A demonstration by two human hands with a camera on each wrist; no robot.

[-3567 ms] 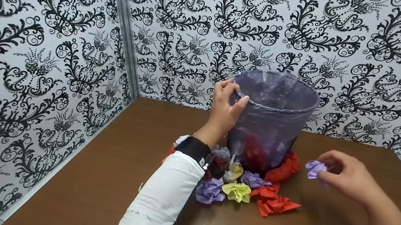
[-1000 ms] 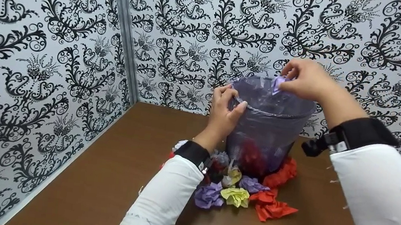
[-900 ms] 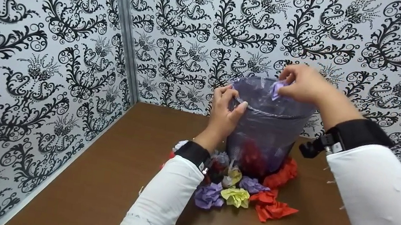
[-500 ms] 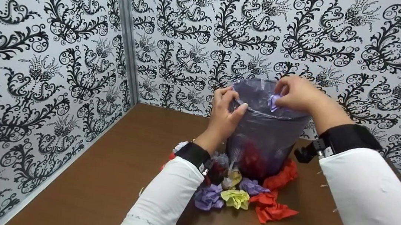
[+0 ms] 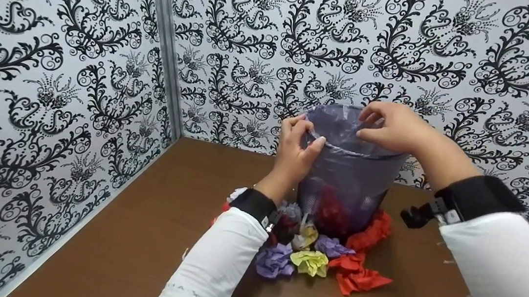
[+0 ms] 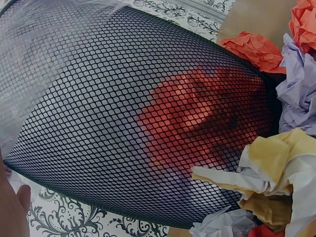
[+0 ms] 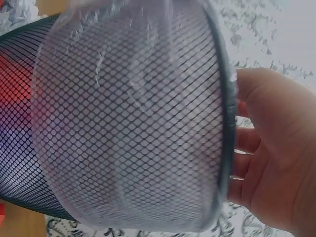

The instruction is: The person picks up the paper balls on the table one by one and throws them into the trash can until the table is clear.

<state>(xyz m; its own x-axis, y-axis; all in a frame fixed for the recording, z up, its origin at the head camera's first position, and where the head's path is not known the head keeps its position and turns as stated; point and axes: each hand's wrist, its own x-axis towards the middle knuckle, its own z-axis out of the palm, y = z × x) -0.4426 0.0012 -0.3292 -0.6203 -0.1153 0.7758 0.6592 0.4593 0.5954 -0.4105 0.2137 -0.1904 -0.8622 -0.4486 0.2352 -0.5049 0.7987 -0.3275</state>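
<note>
The left hand (image 5: 295,148) pinches the near rim of the bin (image 5: 351,177), thumb outside and fingers hooked over the edge. The right hand (image 5: 389,126) hovers over the bin's mouth with its fingers loosely curled and nothing visible in its grip. The bin stands upright on the worktop (image 5: 147,234) near the back wall, its long axis vertical and its mouth facing up; a clear liner (image 7: 133,98) lines the black mesh, and red paper (image 6: 192,123) shows through it. Both forearms reach forward in white sleeves. Crumpled paper balls (image 5: 311,261) in purple, yellow and red lie against the bin's near side.
</note>
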